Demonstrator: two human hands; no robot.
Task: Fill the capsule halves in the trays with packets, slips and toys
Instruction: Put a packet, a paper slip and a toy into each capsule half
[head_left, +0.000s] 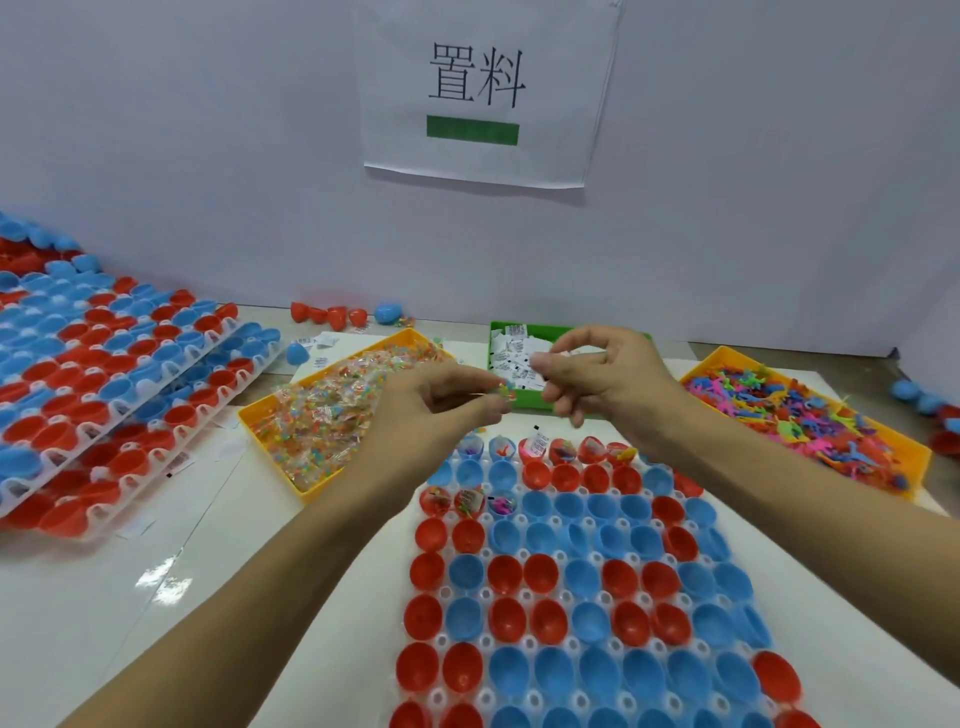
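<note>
A white tray (470, 595) of red and blue capsule halves (540, 574) lies in front of me. Several halves in its far rows hold packets, slips and toys; the nearer ones are bare. My left hand (441, 397) hovers above the tray's far edge, pinching a small clear packet (503, 391) of coloured beads. My right hand (605, 374) is beside it, fingertips pinched on a white paper slip (543, 359). Behind the hands sit a yellow bin of packets (332, 410), a green bin of slips (511, 345) and a yellow bin of rubbery toys (795, 415).
Stacked trays of red and blue halves (104, 374) fill the left side. Loose capsule halves (337, 314) lie along the white wall, more at the right edge (930, 410). A paper sign (480, 93) hangs on the wall. Stray slips (319, 343) lie near the packet bin.
</note>
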